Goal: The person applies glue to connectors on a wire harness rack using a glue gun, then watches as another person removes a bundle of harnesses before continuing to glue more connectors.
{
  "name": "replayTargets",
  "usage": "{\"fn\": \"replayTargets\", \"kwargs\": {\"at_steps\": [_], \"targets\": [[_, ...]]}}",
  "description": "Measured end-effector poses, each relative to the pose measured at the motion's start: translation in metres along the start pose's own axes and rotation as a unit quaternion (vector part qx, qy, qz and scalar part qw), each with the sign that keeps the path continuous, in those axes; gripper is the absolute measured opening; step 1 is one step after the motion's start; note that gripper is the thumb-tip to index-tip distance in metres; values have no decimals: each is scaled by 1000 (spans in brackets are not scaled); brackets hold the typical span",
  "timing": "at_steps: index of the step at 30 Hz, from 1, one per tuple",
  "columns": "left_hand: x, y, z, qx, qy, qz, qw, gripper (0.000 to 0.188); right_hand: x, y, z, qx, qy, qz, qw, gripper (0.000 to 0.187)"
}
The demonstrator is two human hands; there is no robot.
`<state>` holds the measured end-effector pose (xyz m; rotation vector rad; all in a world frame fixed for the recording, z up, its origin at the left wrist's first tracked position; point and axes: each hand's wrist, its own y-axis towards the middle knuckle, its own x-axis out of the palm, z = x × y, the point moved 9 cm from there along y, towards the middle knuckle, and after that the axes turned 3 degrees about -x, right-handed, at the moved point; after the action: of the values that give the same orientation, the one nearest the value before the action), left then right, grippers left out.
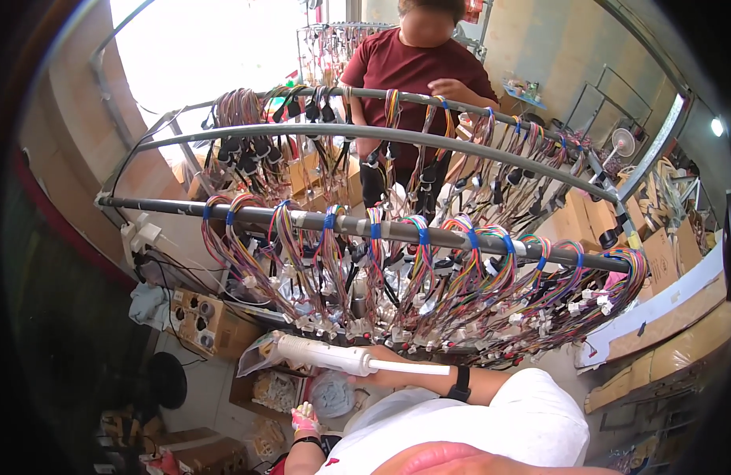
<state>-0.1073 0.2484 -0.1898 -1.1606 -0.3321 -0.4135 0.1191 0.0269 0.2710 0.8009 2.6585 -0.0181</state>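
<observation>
My right arm comes in from the right with a black band on the wrist. My right hand (389,359) is below the near row of wire harnesses (423,237), partly behind a white tube-shaped tool (324,355) with a thin white rod; its fingers are hidden, so I cannot tell whether it grips the tool. Lower down, my left hand (305,418) points up, with pink and whitish covering on it and its fingertips slightly apart. Nothing shows in it. The harnesses are multicoloured bundles with blue ties, looped over a grey rail (302,216), white connectors hanging below.
Across the rails stands a person (421,67) in a maroon shirt, one hand by hanging harnesses. Farther rails (357,133) carry more bundles with black connectors. Cardboard boxes (211,323) stand at the lower left, and more boxes (591,218) at the right. A small fan (622,142) is behind.
</observation>
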Motion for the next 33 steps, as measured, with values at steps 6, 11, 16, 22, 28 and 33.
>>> {"fn": "replayTargets", "kwargs": {"at_steps": [6, 11, 16, 22, 28, 33], "targets": [[-26, 17, 1, -3, 47, 64, 997, 45, -2, -2, 0, 1, 5, 12, 1000, 42], [-15, 24, -11, -80, 9, -2, 997, 55, -3, -4, 8, 3, 43, 27, 999, 39], [-25, 21, -17, -88, 55, 74, 992, 51, -10, -7, -1, -9, 63, 41, 997, 37], [-19, 21, -21, -98, 62, 68, 991, 54, -17, -10, -5, -35, 49, 56, 997, 37], [-19, 21, -19, -87, 74, 47, 992, 58, -16, -11, 1, -10, 45, 44, 998, 43], [-15, 22, -22, -90, 86, 26, 992, 62, -15, -12, 1, -8, 45, 38, 998, 48]]}}
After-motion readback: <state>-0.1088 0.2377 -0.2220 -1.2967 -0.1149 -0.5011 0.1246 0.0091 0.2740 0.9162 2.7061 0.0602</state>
